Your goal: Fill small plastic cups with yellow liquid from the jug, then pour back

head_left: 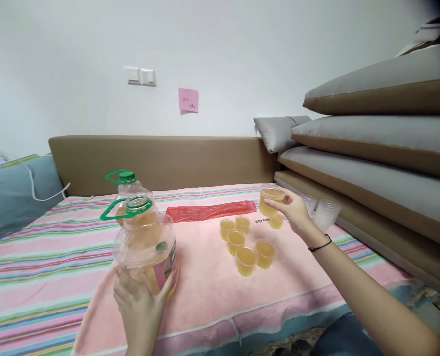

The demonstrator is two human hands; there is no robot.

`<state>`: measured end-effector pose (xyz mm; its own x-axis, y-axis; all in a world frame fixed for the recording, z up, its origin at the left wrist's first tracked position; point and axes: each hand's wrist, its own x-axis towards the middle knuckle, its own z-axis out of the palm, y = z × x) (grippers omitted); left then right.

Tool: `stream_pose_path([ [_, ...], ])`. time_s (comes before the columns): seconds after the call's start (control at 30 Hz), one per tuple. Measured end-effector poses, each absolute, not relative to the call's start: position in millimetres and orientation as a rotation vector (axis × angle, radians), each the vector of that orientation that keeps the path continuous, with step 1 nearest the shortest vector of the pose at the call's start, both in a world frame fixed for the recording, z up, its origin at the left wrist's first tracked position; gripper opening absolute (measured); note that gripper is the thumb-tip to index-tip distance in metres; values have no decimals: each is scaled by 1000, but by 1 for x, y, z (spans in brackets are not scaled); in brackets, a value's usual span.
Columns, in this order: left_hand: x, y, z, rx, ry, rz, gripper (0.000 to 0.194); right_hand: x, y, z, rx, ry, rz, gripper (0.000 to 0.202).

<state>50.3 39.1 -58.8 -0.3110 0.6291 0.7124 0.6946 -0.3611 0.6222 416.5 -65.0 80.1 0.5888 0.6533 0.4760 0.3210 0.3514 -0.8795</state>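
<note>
At the left, my left hand (140,296) is wrapped round the near side of a big clear jug (144,247) of yellow liquid, whose mouth is uncapped. Behind it stands a second jug (127,184) with a green cap and green handle. My right hand (292,210) grips a clear plastic cup (270,200) of yellow liquid, raised above the pink cloth. Just beneath that cup is a small filled cup (277,220). Several more small cups (246,260) of yellow liquid stand grouped on the pink cloth (205,282) between my hands.
A flat red plastic bag (210,211) lies behind the cups. Stacked clear cups (327,215) stand beyond my right wrist. Large grey and brown cushions (383,136) are piled at the right. A striped cloth (30,282) covers the surface, with a brown headboard (160,160) behind.
</note>
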Motion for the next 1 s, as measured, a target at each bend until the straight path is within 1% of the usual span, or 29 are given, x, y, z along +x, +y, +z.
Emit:
stream_pose_path([
  [0.03,50,40,-63,-1940,-1680,-1662,133,407,-62,89,-1226,-1008,287,56],
  [0.07,49,40,-66,-1984,-1644,-1586,132,396,-59,96,-1213,-1032,312,55],
  [0.27,48,29,-66,-2006,-1674,-1405,119,328,-33,121,-1151,-1143,490,53],
  [0.47,49,24,-69,-1955,-1672,-1490,115,267,3,136,-1038,-1281,660,53],
  [0.6,49,23,-73,-1945,-1658,-1480,113,241,26,144,-989,-1345,691,54],
  [0.87,50,20,-74,-1973,-1657,-1613,106,220,43,151,-1012,-1434,723,50],
  [1.0,50,19,-76,-1996,-1660,-1620,105,217,44,152,-1056,-1415,738,48],
])
